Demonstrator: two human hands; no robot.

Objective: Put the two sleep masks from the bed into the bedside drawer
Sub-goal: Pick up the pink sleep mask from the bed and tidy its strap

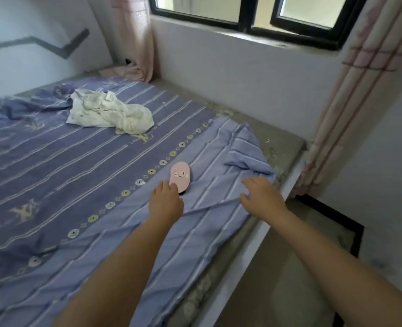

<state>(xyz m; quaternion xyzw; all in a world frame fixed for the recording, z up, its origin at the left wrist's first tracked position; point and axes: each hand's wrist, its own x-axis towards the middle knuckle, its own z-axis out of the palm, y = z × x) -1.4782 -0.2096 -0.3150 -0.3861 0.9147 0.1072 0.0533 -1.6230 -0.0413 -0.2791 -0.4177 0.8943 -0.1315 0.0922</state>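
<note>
we saw a bed covered with a purple striped cotton sheet [60, 166], and on its lighter blue border lay a small pink oval sleep mask [180, 177]. something dark showed just under the near end of the mask, but we could not tell what it was. our left hand [165, 201] was stretched forward, and its fingertips [173, 186] touched the near end of the pink mask. the grip of this hand was only half closed; the fingers were resting on the mask and had not wrapped around it. our right hand [261, 197] was well to the right of the mask, near the edge of the bed, with the fingers spread wide and holding nothing; it was lying on or just over the blue sheet. further back on the bed was a crumpled white cloth [110, 112]. behind the bed were a white wall, a black-framed window [249, 17] and pink curtains [351, 90].
</note>
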